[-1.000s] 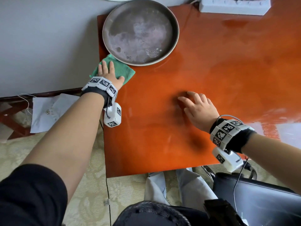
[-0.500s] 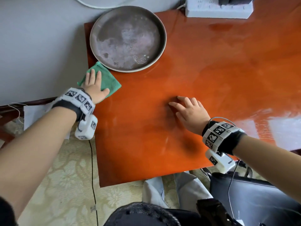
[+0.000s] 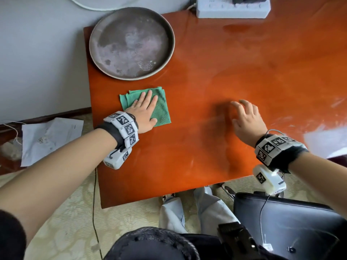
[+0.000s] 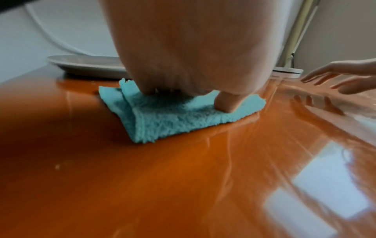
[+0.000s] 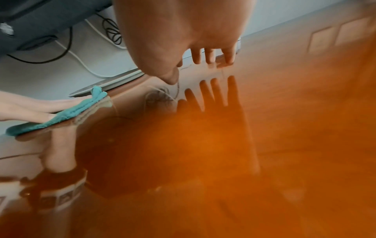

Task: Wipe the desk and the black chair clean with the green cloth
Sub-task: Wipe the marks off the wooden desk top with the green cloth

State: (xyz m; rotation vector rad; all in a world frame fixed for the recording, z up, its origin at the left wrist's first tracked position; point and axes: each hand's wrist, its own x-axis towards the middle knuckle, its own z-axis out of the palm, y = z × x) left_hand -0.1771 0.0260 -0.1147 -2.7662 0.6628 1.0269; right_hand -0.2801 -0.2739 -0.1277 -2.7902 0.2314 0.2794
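The folded green cloth point(image 3: 161, 107) point(image 4: 173, 119) point(image 5: 61, 116) lies flat on the glossy orange desk point(image 3: 216, 72) point(image 4: 183, 185) point(image 5: 264, 145), just in front of the round plate. My left hand point(image 3: 144, 109) point(image 4: 183, 48) presses down on it with straight fingers. My right hand point(image 3: 246, 117) point(image 5: 183, 32) hovers over the middle of the desk, fingers spread and relaxed, holding nothing; in the left wrist view the right hand point(image 4: 341, 77) shows at the far right. The black chair point(image 3: 289, 222) stands below the desk's near edge at the lower right.
A grey round plate point(image 3: 131, 42) point(image 4: 85, 64) sits at the desk's back left corner. A white power strip point(image 3: 232, 8) lies at the back edge. Papers point(image 3: 48, 139) lie on the floor left of the desk. Cables point(image 5: 91, 40) run along the wall.
My left hand has slid the cloth from the desk's left edge by the plate rightward and nearer, onto the open desk. The right hand has stayed about where it was.
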